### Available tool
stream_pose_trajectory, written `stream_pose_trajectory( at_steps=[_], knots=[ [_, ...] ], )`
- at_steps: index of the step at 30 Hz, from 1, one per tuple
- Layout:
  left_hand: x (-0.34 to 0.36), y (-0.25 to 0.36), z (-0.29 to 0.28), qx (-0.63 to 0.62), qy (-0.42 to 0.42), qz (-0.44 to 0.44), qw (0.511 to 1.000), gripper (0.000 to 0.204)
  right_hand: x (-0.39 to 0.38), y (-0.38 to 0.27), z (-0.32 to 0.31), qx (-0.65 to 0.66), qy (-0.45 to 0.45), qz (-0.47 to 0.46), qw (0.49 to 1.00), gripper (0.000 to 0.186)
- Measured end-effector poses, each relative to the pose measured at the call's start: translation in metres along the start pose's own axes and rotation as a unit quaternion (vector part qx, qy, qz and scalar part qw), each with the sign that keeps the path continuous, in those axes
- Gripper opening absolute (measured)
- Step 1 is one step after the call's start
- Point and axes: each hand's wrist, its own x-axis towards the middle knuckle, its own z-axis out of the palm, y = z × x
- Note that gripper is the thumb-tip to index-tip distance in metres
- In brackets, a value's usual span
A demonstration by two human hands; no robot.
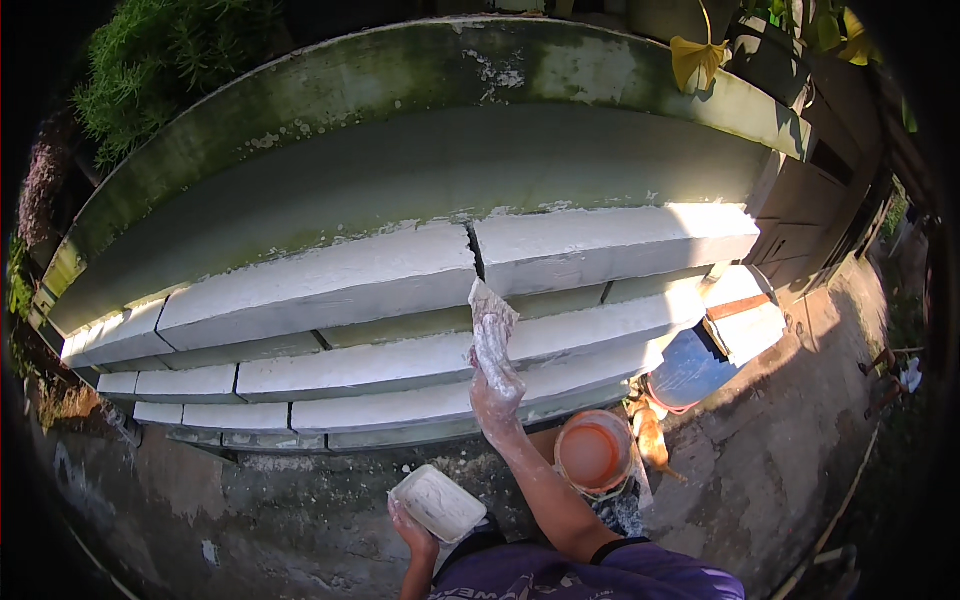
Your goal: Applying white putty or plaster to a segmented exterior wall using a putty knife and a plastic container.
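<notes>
My right hand, smeared with white, is closed around a flat, white-caked tool; whether it is a brush or a scraper I cannot tell. Its tip is at the dark crack between two whitened sections of the upper ledge. Low in front of me, my left hand grips the left side of a white rectangular tub. Thick white paste lies inside the tub. Below the upper ledge run more whitened ledges, stepped and split by dark joints.
An orange bucket stands right of my forearm, beside an orange-and-white cat. Farther right is a blue drum with a pale board by it. A mossy curved wall rises behind the ledges. Greenery hangs at the far left.
</notes>
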Motion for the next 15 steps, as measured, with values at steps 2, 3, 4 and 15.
stream_pose_trajectory(
  at_steps=[2,3,4,15],
  knots=[
    [0.002,-0.002,-0.012,0.007,0.010,0.011,1.000,0.048,0.009,-0.029,-0.009,-0.014,-0.001,-0.047,0.999,0.042],
    [0.003,-0.002,-0.014,0.013,0.011,0.018,1.000,0.048,0.017,-0.037,-0.019,-0.036,0.004,-0.097,0.995,0.046],
    [0.003,-0.001,-0.012,0.012,0.009,0.018,1.000,0.048,0.024,-0.033,-0.028,-0.037,0.004,-0.099,0.994,0.046],
    [-0.004,0.001,-0.012,-0.022,0.010,0.016,1.000,0.046,0.062,0.010,-0.009,-0.019,0.157,0.022,0.987,0.044]
  ],
)
